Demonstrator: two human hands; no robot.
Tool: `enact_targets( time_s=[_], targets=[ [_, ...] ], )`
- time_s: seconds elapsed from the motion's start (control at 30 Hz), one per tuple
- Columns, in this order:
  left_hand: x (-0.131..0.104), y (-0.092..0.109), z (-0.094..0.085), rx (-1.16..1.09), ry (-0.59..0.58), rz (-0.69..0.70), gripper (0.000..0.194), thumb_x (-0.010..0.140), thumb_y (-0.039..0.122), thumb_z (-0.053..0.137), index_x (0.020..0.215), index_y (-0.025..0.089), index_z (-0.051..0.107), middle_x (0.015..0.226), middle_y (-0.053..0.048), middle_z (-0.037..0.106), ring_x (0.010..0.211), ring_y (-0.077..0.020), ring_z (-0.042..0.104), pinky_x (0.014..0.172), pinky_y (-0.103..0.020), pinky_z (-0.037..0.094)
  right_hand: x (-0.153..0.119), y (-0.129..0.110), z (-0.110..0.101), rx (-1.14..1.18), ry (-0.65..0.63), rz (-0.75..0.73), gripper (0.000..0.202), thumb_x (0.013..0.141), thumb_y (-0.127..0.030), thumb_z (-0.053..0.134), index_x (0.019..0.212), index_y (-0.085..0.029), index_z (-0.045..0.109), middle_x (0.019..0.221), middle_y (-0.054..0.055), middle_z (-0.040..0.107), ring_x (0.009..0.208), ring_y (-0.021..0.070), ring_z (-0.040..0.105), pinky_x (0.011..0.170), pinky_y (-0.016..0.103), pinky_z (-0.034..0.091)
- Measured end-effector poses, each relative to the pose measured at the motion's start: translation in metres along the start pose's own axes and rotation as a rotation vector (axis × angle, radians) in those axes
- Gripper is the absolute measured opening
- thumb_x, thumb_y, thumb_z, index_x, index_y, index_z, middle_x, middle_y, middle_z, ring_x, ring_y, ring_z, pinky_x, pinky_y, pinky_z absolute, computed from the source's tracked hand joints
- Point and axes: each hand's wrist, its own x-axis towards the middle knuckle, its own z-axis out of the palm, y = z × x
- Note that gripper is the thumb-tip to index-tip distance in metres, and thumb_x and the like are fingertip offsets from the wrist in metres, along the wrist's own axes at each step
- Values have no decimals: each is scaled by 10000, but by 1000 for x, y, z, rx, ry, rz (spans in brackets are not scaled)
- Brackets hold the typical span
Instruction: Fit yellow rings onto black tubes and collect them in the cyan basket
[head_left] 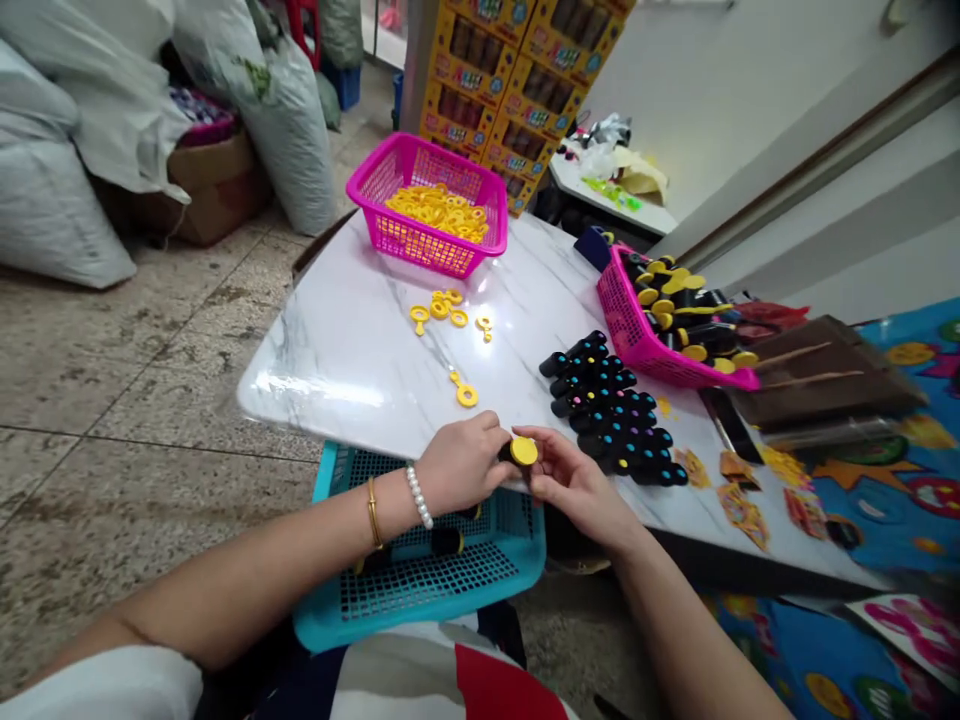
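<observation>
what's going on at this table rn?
Someone's left hand holds a black piece with a round yellow end, with the right hand against it. Loose yellow rings and clustered black pieces lie on the table. One pink basket holds yellow rings, the other black-and-yellow pieces.

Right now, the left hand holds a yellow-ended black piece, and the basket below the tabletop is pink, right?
Not quite: the head view shows that the basket below the tabletop is turquoise. The left hand does hold the yellow-ended black piece.
</observation>
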Motion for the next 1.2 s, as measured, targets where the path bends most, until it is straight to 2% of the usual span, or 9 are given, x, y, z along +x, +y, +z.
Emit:
enact_targets(
  time_s=[0.2,0.3,0.43,0.6,0.7,0.83,1.0,1.1,1.2],
  targets=[
    [-4,-5,-16,-157,-161,237,267,872,385,559,995,175,668,859,-34,611,757,-135,579,681,-258,468,-29,10,19,108,184,28,324,780,-365,690,1012,-215,520,724,-43,482,558,86,456,476,189,383],
    [-6,-6,-19,-308,-40,193,285,875,374,557,1048,170,653,851,-42,610,700,-116,564,640,-250,472,-45,20,24,257,263,45,306,777,-394,687,955,-216,514,744,-41,498,511,72,447,440,182,388],
    [-16,-2,-11,-300,141,200,201,896,278,507,969,164,656,826,-58,615,701,-129,565,631,-272,484,-62,33,29,367,319,28,303,762,-398,696,945,-215,540,852,5,568,663,133,553,559,254,516],
    [-61,8,1,-31,-37,324,190,893,216,478,943,184,658,843,-76,625,764,-169,580,704,-327,508,-86,58,34,296,470,33,300,813,-406,639,1029,-199,625,808,25,620,643,149,571,551,275,523],
    [-99,6,-3,215,-15,236,181,884,215,488,951,193,655,989,-106,623,961,-237,581,855,-419,507,-106,76,38,237,496,13,304,837,-422,607,1017,-188,680,708,15,611,573,149,559,492,265,490],
    [-145,-5,-18,539,250,-81,352,841,250,554,1189,209,578,1375,-158,418,1312,-393,329,1025,-610,357,-126,81,47,64,529,-62,309,874,-398,566,1096,-221,689,885,49,672,678,169,592,534,267,513],
    [-177,-29,-32,567,399,-286,500,847,150,489,1340,223,445,1524,-152,171,1379,-393,229,1043,-614,352,-109,70,54,-419,459,-319,294,940,-270,462,1148,-238,667,1007,72,670,882,194,639,778,321,535],
    [-185,-51,-36,582,384,-348,407,863,158,469,1264,209,522,1517,-154,227,1373,-386,255,1042,-606,360,-86,71,58,-750,398,-398,355,929,-250,477,1270,-248,576,987,77,684,847,198,662,764,328,548],
    [-193,-70,-41,571,230,-380,312,914,205,399,1140,175,612,1508,-166,256,1285,-336,432,984,-459,474,-77,79,61,-913,332,-398,456,918,-278,507,1370,-225,467,1107,109,670,885,211,674,736,308,560]
  ],
)
